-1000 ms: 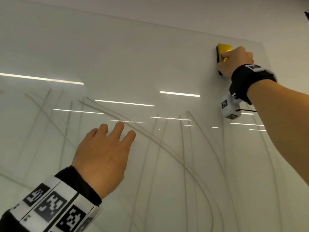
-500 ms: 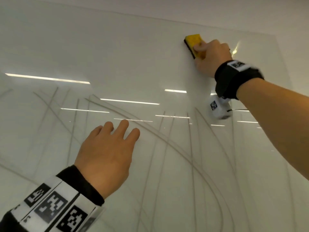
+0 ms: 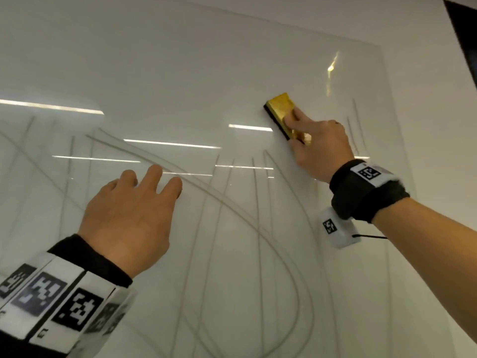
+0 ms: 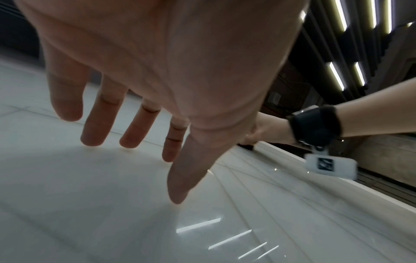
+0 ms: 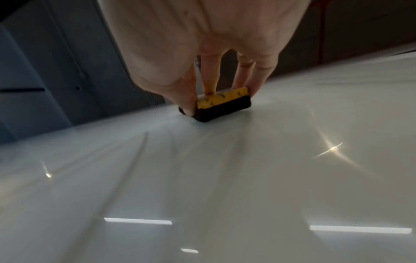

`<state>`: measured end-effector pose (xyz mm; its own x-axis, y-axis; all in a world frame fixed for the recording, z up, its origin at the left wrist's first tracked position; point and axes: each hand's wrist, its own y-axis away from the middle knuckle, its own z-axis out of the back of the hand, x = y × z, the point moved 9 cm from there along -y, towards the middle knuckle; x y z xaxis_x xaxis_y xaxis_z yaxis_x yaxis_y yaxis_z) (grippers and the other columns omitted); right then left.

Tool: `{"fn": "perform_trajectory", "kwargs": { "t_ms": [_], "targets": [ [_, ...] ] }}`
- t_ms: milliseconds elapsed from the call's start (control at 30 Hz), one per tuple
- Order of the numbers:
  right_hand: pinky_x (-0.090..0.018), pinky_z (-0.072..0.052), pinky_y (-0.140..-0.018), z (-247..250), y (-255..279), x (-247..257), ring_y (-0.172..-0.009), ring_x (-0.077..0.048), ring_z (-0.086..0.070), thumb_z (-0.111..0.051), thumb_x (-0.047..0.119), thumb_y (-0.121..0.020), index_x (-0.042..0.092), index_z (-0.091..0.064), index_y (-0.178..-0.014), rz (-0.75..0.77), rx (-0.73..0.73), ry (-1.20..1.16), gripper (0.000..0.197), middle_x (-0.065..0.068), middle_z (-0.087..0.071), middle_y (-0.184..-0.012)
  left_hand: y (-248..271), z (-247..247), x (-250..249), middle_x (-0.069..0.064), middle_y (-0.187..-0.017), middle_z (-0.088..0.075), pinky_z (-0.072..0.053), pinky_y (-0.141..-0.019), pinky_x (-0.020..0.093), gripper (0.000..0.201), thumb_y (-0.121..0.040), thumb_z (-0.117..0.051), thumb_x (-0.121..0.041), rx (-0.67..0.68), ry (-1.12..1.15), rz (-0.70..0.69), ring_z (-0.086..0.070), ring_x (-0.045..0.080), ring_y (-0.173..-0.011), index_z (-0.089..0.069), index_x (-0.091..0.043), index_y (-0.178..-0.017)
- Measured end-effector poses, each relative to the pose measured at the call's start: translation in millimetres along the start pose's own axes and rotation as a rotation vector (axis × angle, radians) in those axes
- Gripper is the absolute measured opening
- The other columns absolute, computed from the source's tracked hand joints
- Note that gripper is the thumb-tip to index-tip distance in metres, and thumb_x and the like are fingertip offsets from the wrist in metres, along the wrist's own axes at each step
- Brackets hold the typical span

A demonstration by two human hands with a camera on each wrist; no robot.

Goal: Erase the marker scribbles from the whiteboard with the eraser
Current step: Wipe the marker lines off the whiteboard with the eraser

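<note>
A glossy whiteboard (image 3: 180,73) fills the head view, its lower half crossed by grey marker scribbles (image 3: 232,210); the upper part looks clean. My right hand (image 3: 320,148) grips a yellow eraser (image 3: 281,107) with a black felt base and presses it flat on the board at upper right. In the right wrist view the thumb and fingers pinch the eraser (image 5: 223,103) from both sides. My left hand (image 3: 129,218) lies flat against the board at centre left, fingers straight and spread (image 4: 133,128), holding nothing.
The board's right edge (image 3: 387,99) meets a plain white wall (image 3: 426,125). A few short scribbles (image 3: 356,125) stay right of the eraser. Ceiling lights reflect as bright bars (image 3: 170,144) on the board. A white tag (image 3: 338,228) dangles from my right wristband.
My right hand has swept the eraser from the board's top right corner leftward and then down toward the middle. The left hand has stayed flat in place.
</note>
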<state>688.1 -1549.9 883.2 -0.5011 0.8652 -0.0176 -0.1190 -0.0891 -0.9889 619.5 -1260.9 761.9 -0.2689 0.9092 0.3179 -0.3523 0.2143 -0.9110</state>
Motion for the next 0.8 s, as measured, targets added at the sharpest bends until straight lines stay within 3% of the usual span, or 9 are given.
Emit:
{"fn": "perform_trajectory", "kwargs": {
  "t_ms": [100, 167, 233, 300, 433, 500, 633, 700, 800],
  "targets": [
    [-0.044, -0.035, -0.118, 22, 14, -76, -0.127, -0.035, -0.056, -0.064, 0.025, -0.093, 0.034, -0.061, -0.138, -0.179, -0.054, 0.006, 0.046, 0.014, -0.047, -0.153, 3, -1, 0, 0.006, -0.105, -0.057, -0.034, -0.053, 0.029, 0.057, -0.055, -0.085, -0.027, 0.007, -0.001, -0.021, -0.055, 0.028, -0.074, -0.061, -0.023, -0.106],
    [-0.04, -0.035, -0.12, 41, 10, -125, -0.134, -0.036, -0.051, -0.063, 0.027, -0.093, 0.033, -0.06, -0.139, -0.412, -0.122, -0.02, 0.046, 0.005, -0.05, -0.153, 4, -2, -1, 0.006, -0.103, -0.057, -0.039, -0.053, 0.03, 0.057, -0.053, -0.086, -0.024, 0.007, 0.001, -0.035, -0.056, 0.029, -0.074, -0.062, -0.022, -0.105],
    [-0.039, -0.035, -0.119, 46, 5, -133, -0.135, -0.038, -0.048, -0.061, 0.028, -0.094, 0.032, -0.059, -0.141, -0.524, -0.165, -0.06, 0.047, -0.004, -0.052, -0.151, 4, -2, -2, 0.007, -0.103, -0.057, -0.036, -0.054, 0.031, 0.058, -0.052, -0.086, -0.022, 0.018, 0.0, -0.034, -0.055, 0.03, -0.073, -0.062, -0.02, -0.105],
    [-0.042, -0.033, -0.12, 31, 5, -98, -0.134, -0.041, -0.048, -0.06, 0.025, -0.095, 0.032, -0.058, -0.141, -0.413, -0.134, -0.034, 0.047, -0.008, -0.051, -0.151, 2, -1, -5, 0.009, -0.105, -0.056, -0.03, -0.054, 0.03, 0.057, -0.055, -0.084, -0.021, 0.016, -0.005, -0.024, -0.052, 0.029, -0.072, -0.062, -0.019, -0.108],
    [-0.043, -0.029, -0.118, 10, 33, -57, -0.121, -0.042, -0.057, -0.063, 0.023, -0.095, 0.029, -0.056, -0.143, -0.114, -0.076, 0.07, 0.05, 0.002, -0.044, -0.157, -3, 1, -9, 0.008, -0.106, -0.055, -0.026, -0.056, 0.031, 0.054, -0.064, -0.08, -0.024, 0.011, -0.006, 0.018, -0.05, 0.028, -0.074, -0.061, -0.021, -0.115],
    [-0.047, -0.032, -0.118, 25, 22, -92, -0.125, -0.042, -0.056, -0.062, 0.023, -0.095, 0.028, -0.056, -0.143, -0.23, -0.086, 0.118, 0.049, -0.002, -0.046, -0.156, -3, 0, -9, 0.011, -0.102, -0.056, -0.026, -0.054, 0.03, 0.057, -0.057, -0.083, -0.02, 0.005, -0.001, 0.007, -0.05, 0.03, -0.07, -0.063, -0.018, -0.111],
    [-0.036, -0.038, -0.116, 55, -8, -154, -0.132, -0.041, -0.049, -0.06, 0.029, -0.094, 0.03, -0.055, -0.143, -0.624, -0.217, -0.063, 0.05, -0.015, -0.052, -0.145, 1, -2, -9, 0.015, -0.099, -0.056, -0.029, -0.051, 0.03, 0.057, -0.051, -0.085, -0.013, -0.022, 0.027, -0.039, -0.049, 0.032, -0.065, -0.065, -0.012, -0.104],
    [-0.036, -0.039, -0.116, 46, -17, -141, -0.13, -0.041, -0.05, -0.06, 0.032, -0.092, 0.029, -0.055, -0.143, -0.606, -0.224, -0.115, 0.051, -0.016, -0.054, -0.141, 1, -2, -11, 0.015, -0.1, -0.056, -0.028, -0.051, 0.029, 0.057, -0.05, -0.086, -0.013, -0.028, 0.021, -0.043, -0.049, 0.032, -0.065, -0.065, -0.012, -0.103],
    [-0.041, -0.033, -0.119, 20, -6, -96, -0.131, -0.041, -0.05, -0.061, 0.03, -0.094, 0.032, -0.057, -0.142, -0.305, -0.125, -0.026, 0.049, -0.005, -0.054, -0.149, 0, -2, -12, 0.015, -0.101, -0.057, -0.027, -0.052, 0.029, 0.059, -0.05, -0.086, -0.014, -0.026, 0.014, -0.029, -0.05, 0.032, -0.066, -0.065, -0.012, -0.105]
  ]
}}
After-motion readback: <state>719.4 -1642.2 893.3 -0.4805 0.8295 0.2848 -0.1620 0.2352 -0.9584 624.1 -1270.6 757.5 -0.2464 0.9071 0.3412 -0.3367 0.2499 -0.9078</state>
